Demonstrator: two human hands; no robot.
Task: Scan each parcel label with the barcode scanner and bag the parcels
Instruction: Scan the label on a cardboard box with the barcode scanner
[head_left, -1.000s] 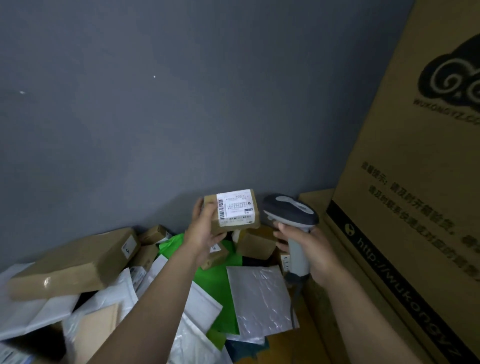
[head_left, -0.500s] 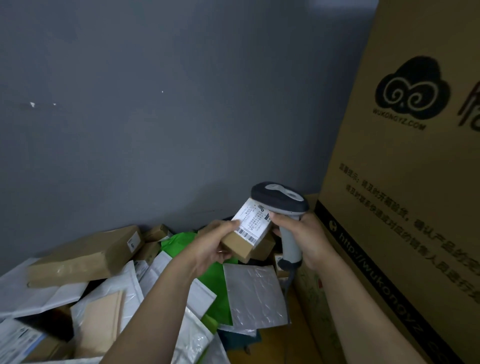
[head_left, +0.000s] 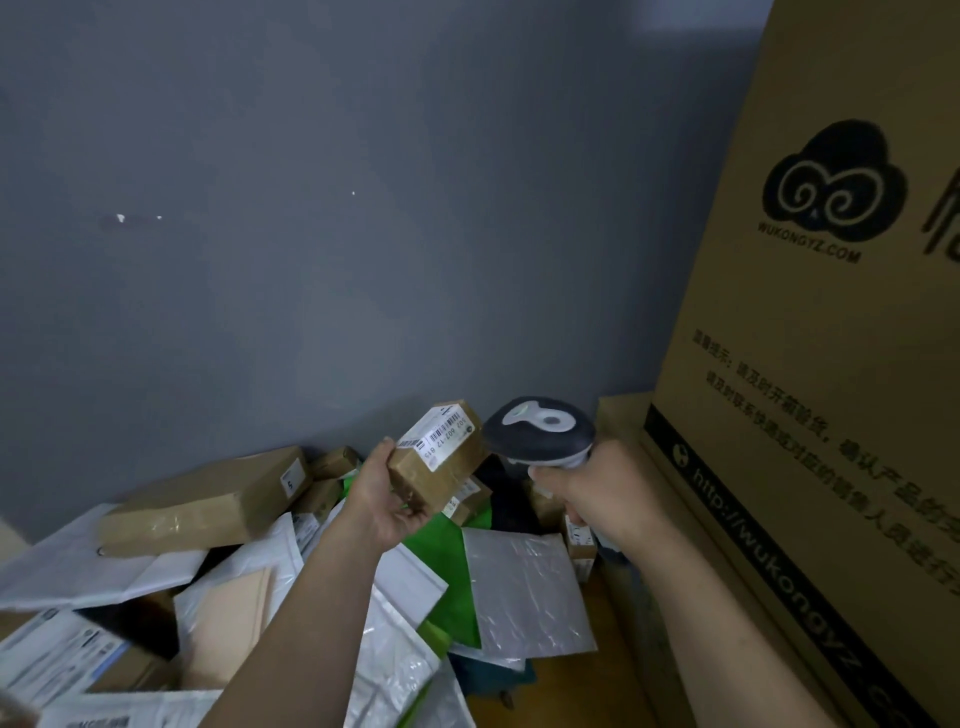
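— Where is the parcel (head_left: 441, 467)?

— In the air above the pile (head_left: 234, 618), held by the left hand (head_left: 387, 496). The thumb lies on its upper edge and the fingers curl underneath, so the grip is firm. It is a small brown box, tilted, with its white label (head_left: 434, 434) on the upper face, turned towards the camera.

— And the barcode scanner (head_left: 540, 431)?

— The right hand (head_left: 597, 488) is wrapped round its handle, with one finger at the front under the head. The dark head sits just beside the parcel's right end. I cannot tell whether they touch.

— What lies below?

— Mailers and boxes heaped against the grey wall (head_left: 363, 208): a long brown box (head_left: 202, 504) at the left, a green bag (head_left: 441, 561) under the left forearm, and a grey mailer (head_left: 524, 587) beside it, partly on the wooden floor (head_left: 571, 686).

— And to the right?

— A tall printed carton (head_left: 810, 364) stands close by the right arm.
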